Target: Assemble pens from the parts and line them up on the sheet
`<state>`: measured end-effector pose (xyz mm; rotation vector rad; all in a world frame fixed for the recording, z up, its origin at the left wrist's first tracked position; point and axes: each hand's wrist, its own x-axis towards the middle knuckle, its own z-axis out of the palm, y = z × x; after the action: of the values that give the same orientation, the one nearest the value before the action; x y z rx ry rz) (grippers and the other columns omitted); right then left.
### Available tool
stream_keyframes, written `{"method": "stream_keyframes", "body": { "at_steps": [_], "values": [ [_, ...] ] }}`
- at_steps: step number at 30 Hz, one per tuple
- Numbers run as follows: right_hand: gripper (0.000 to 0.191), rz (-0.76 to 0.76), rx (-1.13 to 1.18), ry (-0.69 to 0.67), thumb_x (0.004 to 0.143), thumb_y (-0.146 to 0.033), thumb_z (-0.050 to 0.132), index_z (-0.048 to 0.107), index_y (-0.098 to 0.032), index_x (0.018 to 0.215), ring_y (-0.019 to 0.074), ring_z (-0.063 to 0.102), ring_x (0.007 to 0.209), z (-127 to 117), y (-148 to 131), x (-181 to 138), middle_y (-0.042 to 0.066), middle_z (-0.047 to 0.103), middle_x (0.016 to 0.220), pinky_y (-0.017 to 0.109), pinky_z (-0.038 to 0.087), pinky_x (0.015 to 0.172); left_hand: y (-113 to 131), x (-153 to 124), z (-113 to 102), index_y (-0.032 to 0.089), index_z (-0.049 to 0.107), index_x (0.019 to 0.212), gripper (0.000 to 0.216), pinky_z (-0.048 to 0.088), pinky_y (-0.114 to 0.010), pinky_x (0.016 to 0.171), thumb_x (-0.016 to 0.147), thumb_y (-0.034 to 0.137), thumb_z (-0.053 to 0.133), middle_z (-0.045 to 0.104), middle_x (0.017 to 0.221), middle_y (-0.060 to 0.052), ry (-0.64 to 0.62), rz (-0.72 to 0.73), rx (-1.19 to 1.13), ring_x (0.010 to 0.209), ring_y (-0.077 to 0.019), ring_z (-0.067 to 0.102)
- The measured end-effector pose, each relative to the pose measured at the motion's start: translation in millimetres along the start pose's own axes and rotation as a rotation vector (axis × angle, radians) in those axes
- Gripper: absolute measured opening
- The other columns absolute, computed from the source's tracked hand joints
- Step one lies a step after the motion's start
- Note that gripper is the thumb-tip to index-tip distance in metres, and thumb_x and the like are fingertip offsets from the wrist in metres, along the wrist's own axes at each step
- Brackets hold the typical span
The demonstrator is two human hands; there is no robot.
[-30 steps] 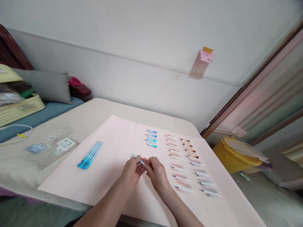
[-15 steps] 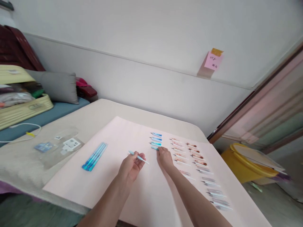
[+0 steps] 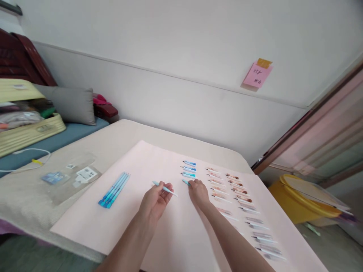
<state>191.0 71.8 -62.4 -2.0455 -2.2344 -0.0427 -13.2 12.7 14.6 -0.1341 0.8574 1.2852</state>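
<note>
My left hand [image 3: 157,198] pinches a slim pale-blue pen [image 3: 164,188] with a thin white end pointing right, held above the pink sheet [image 3: 136,226]. At the near end of a short column of blue pen pieces with dark tips [image 3: 188,169], my right hand [image 3: 199,190] has its fingers closed on a small light-blue pen piece [image 3: 186,182]. Its right part is hidden under the fingers. To the left of my left hand lie several blue pens [image 3: 114,190], side by side.
Two more columns hold peach pen pieces [image 3: 218,188] and brown and grey pen pieces [image 3: 242,192]. Clear packaging [image 3: 74,177] lies on the cloth at left. A yellow bin [image 3: 297,202] stands beyond the right edge, and a wall [image 3: 170,98] bounds the far side.
The light-blue piece under my right hand is now tilted and slightly nearer to me. My left hand keeps its pen in almost the same place. The view has shifted slightly.
</note>
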Motion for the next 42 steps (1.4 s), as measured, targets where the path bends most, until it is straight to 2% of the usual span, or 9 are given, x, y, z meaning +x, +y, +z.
{"method": "stream_keyframes", "body": {
  "at_steps": [6,14,18,21,27,31,35,39,42],
  "values": [
    [0.022,-0.017,0.024,0.007,0.089,-0.022,0.044,0.055,-0.023,0.109,0.0196,0.047,0.101,3,-6,2,0.006,0.056,0.106,0.026,0.033,0.070,-1,-2,1,0.011,0.052,0.080,0.005,0.059,-0.031,0.063,0.080,0.008,0.056,0.064,0.081,-0.012,-0.004,0.002,0.004,0.067,-0.0158,0.066],
    [0.021,-0.019,0.041,0.010,0.093,-0.023,0.037,0.058,-0.020,0.099,0.0183,0.049,0.097,4,-4,3,0.007,0.057,0.101,0.026,0.034,0.071,2,-1,1,0.012,0.052,0.081,0.005,0.059,-0.031,0.061,0.080,0.009,0.057,0.064,0.083,-0.012,-0.005,-0.009,-0.013,0.068,-0.0164,0.066],
    [0.028,-0.028,0.054,0.002,0.096,-0.030,0.033,0.056,-0.022,0.109,0.0188,0.048,0.101,0,-1,9,0.007,0.057,0.105,0.026,0.034,0.074,5,-2,2,0.012,0.052,0.081,0.005,0.059,-0.030,0.061,0.081,0.008,0.055,0.064,0.081,-0.011,0.000,-0.008,-0.030,0.067,-0.0158,0.065],
    [0.027,-0.046,0.078,-0.033,0.094,-0.028,0.037,0.056,-0.026,0.113,0.0186,0.048,0.103,0,-3,19,0.006,0.057,0.105,0.026,0.034,0.074,5,-3,3,0.011,0.052,0.080,0.004,0.058,-0.030,0.061,0.081,0.008,0.055,0.063,0.080,-0.011,0.000,-0.003,-0.019,0.066,-0.0157,0.065],
    [0.023,-0.002,0.162,-0.066,0.090,-0.020,0.041,0.063,-0.019,0.095,0.0189,0.052,0.095,6,-10,25,0.008,0.059,0.101,0.026,0.034,0.068,7,-2,1,0.011,0.052,0.080,0.004,0.058,-0.030,0.063,0.081,0.008,0.055,0.063,0.081,-0.012,-0.007,0.002,-0.020,0.067,-0.0157,0.065],
    [0.023,0.046,0.261,-0.070,0.088,-0.017,0.040,0.063,-0.016,0.085,0.0160,0.055,0.079,6,-11,7,0.008,0.060,0.090,0.025,0.033,0.064,6,1,-1,0.012,0.052,0.081,0.005,0.059,-0.031,0.063,0.081,0.008,0.055,0.063,0.083,-0.011,-0.007,-0.001,-0.018,0.069,-0.0160,0.065],
    [0.019,0.041,0.404,-0.061,0.084,-0.015,0.044,0.063,-0.017,0.082,0.0154,0.054,0.079,3,-13,-26,0.006,0.060,0.087,0.025,0.034,0.068,5,2,-2,0.011,0.052,0.082,0.005,0.059,-0.031,0.064,0.081,0.008,0.055,0.063,0.083,-0.011,-0.021,-0.001,-0.026,0.071,-0.0162,0.065],
    [0.015,0.062,0.599,-0.057,0.081,-0.020,0.049,0.063,-0.018,0.079,0.0161,0.054,0.080,-1,-14,-56,0.005,0.061,0.085,0.026,0.036,0.072,5,2,-2,0.011,0.052,0.083,0.005,0.059,-0.031,0.066,0.082,0.007,0.053,0.063,0.084,-0.011,-0.029,0.008,-0.032,0.072,-0.0162,0.066],
    [0.016,0.146,0.778,-0.059,0.081,-0.027,0.047,0.060,-0.018,0.079,0.0158,0.055,0.072,-7,-4,-67,0.004,0.060,0.077,0.026,0.040,0.066,4,2,-3,0.011,0.052,0.084,0.005,0.059,-0.032,0.065,0.082,0.006,0.052,0.062,0.083,-0.011,-0.031,0.004,-0.023,0.072,-0.0161,0.065]
  ]
}}
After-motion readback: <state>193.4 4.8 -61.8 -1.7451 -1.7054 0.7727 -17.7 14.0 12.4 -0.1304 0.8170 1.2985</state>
